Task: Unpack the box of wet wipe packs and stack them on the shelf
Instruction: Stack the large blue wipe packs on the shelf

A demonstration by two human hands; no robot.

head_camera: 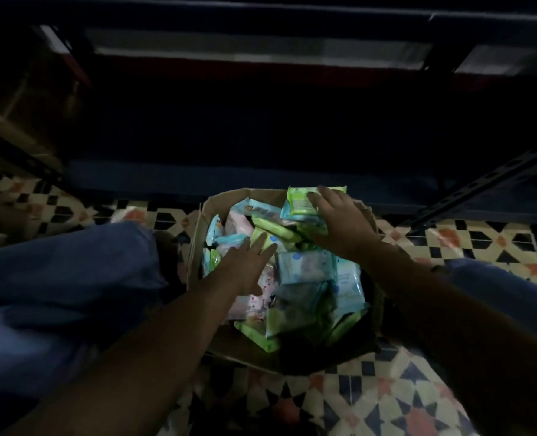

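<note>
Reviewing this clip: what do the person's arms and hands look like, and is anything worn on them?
Both forearms are bare up to the frame edge; no sleeves show. The left hand and right hand carry no gloves, and no rings, watch or bands can be made out in the dim light. Blue trousers cover the knees.

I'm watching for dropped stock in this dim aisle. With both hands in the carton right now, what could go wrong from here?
1. The right hand grips several green and blue wet wipe packs at once near the brown cardboard box rim; one may slip onto the patterned tile floor.
2. The left hand reaches with straight fingers into loosely jumbled packs; they could shift.
3. The dark metal shelf is barely lit, so stacking may go crooked.
</note>
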